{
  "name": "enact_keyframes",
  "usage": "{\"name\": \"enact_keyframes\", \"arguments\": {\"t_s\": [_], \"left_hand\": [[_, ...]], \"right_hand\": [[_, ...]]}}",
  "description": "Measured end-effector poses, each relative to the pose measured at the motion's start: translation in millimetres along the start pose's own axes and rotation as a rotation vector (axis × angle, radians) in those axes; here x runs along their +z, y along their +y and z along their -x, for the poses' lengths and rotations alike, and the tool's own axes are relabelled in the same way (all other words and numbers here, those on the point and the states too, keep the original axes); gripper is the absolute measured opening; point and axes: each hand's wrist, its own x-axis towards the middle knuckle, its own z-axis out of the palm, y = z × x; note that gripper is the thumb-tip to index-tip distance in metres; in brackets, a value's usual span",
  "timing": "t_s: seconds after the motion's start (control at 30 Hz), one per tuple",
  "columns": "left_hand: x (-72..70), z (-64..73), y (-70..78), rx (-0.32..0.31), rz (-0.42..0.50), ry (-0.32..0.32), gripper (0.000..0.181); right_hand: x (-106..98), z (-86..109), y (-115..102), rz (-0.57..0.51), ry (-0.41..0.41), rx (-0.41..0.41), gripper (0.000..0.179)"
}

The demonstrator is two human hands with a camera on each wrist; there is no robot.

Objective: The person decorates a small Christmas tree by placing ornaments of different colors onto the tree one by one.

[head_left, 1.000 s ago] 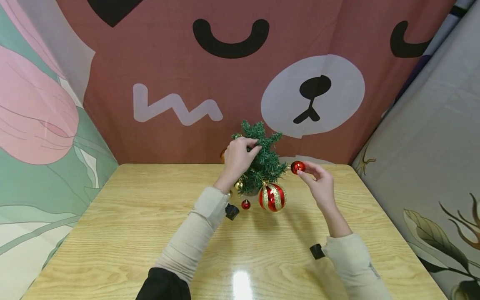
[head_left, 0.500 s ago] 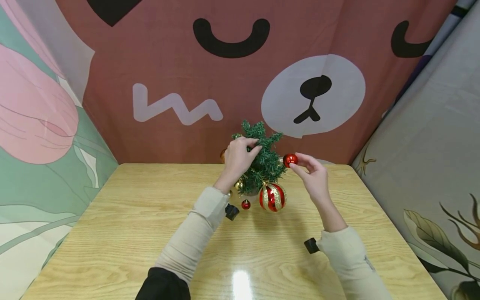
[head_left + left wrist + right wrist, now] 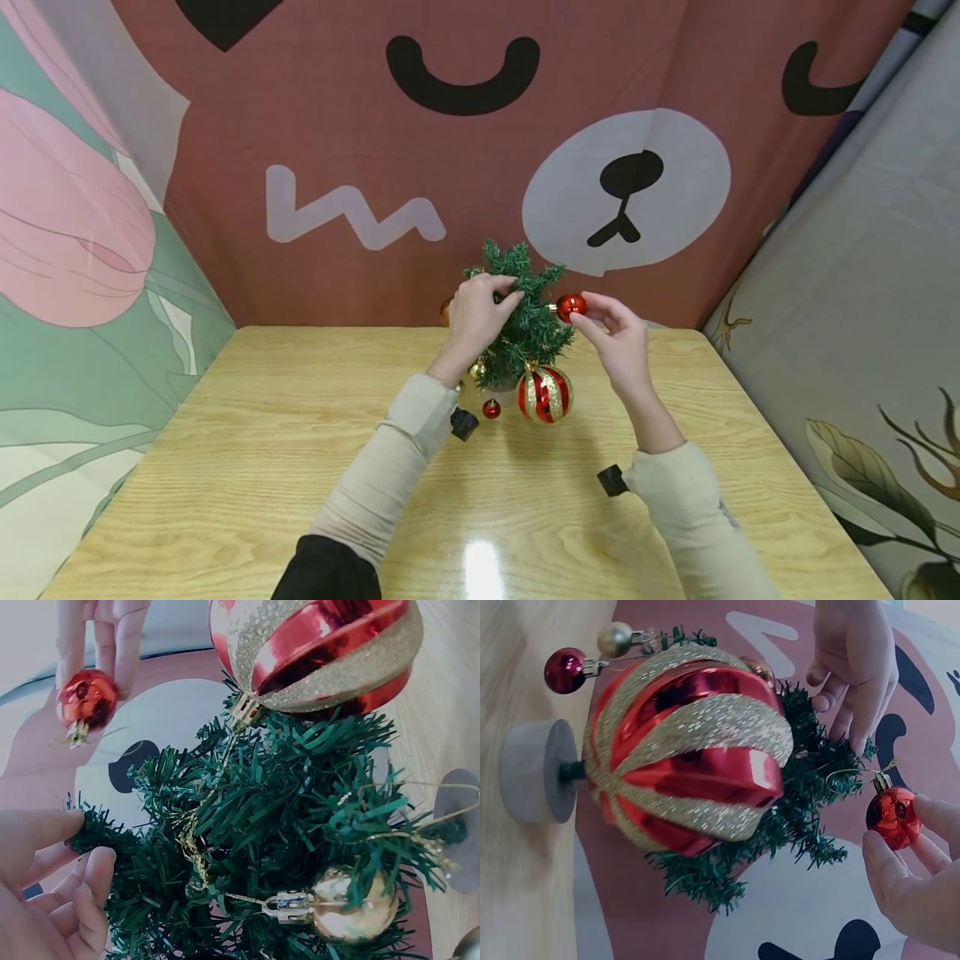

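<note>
A small green Christmas tree (image 3: 534,329) stands near the table's back edge. My left hand (image 3: 477,315) pinches one of its branch tips (image 3: 101,831) between thumb and finger. With thumb and fingers of my right hand (image 3: 628,346) I hold a small shiny red bauble (image 3: 572,308) by its round side, just right of the tree. Its gold cap and thin string loop (image 3: 844,774) face the branches, close to the left fingertips in the right wrist view. A large red and gold striped bauble (image 3: 545,394) hangs at the tree's front.
Other small baubles hang low on the tree: a gold one (image 3: 354,904) and a dark red one (image 3: 565,670). The tree has a round pale base (image 3: 534,772). Behind the wooden table (image 3: 300,400) hangs a printed bear curtain (image 3: 337,125).
My right hand has carried the red bauble left and away from me, up to the tree's right side. The left hand has stayed in place on the branch.
</note>
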Motion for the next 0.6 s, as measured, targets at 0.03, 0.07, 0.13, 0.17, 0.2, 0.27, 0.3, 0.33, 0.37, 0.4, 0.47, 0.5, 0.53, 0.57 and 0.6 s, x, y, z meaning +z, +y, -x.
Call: {"name": "enact_keyframes", "arguments": {"t_s": [0.03, 0.07, 0.13, 0.17, 0.2, 0.27, 0.3, 0.33, 0.37, 0.4, 0.47, 0.5, 0.53, 0.57, 0.6], "left_hand": [[-0.1, 0.1, 0.3, 0.000, 0.002, 0.001, 0.027], [-0.3, 0.1, 0.4, 0.000, 0.003, 0.002, 0.027], [-0.7, 0.2, 0.9, 0.002, 0.003, 0.005, 0.027], [-0.9, 0.2, 1.0, 0.003, 0.002, 0.005, 0.027], [-1.2, 0.2, 1.3, 0.002, 0.002, 0.005, 0.027], [-1.5, 0.2, 1.3, 0.000, 0.000, 0.003, 0.027], [-1.6, 0.3, 1.5, -0.001, -0.001, 0.002, 0.027], [-1.6, 0.4, 1.6, -0.003, -0.002, 0.001, 0.027], [-1.6, 0.5, 1.6, -0.004, -0.002, -0.001, 0.027], [-1.6, 0.6, 1.7, -0.006, -0.002, -0.002, 0.027], [-1.8, 1.0, 2.1, -0.008, 0.002, -0.005, 0.028], [-1.8, 1.1, 2.2, -0.009, 0.004, -0.006, 0.028], [-1.8, 1.3, 2.3, -0.010, 0.006, -0.007, 0.028], [-1.8, 1.4, 2.2, -0.010, 0.008, -0.007, 0.028], [-1.8, 1.5, 2.3, -0.012, 0.011, -0.008, 0.029]], "right_hand": [[1.1, -0.8, -0.8, -0.004, -0.002, -0.004, 0.032], [2.3, -1.8, -1.5, -0.012, -0.005, -0.009, 0.032], [4.7, -3.8, -2.9, -0.022, -0.013, -0.018, 0.032], [6.0, -4.9, -3.6, -0.027, -0.017, -0.025, 0.032], [7.2, -5.9, -4.5, -0.029, -0.018, -0.028, 0.031], [10.0, -7.9, -6.2, -0.040, -0.023, -0.038, 0.031], [11.3, -8.7, -7.0, -0.042, -0.026, -0.044, 0.031], [12.5, -9.4, -7.6, -0.045, -0.028, -0.051, 0.031], [13.7, -10.2, -8.3, -0.049, -0.029, -0.056, 0.031], [14.7, -10.9, -8.8, -0.051, -0.031, -0.059, 0.031], [16.4, -12.5, -9.4, -0.046, -0.037, -0.068, 0.031], [17.2, -13.3, -10.0, -0.040, -0.038, -0.070, 0.031], [18.1, -13.9, -10.7, -0.036, -0.040, -0.070, 0.030], [19.0, -14.6, -11.5, -0.028, -0.041, -0.069, 0.030], [19.8, -15.2, -12.3, -0.025, -0.042, -0.066, 0.031]]}}
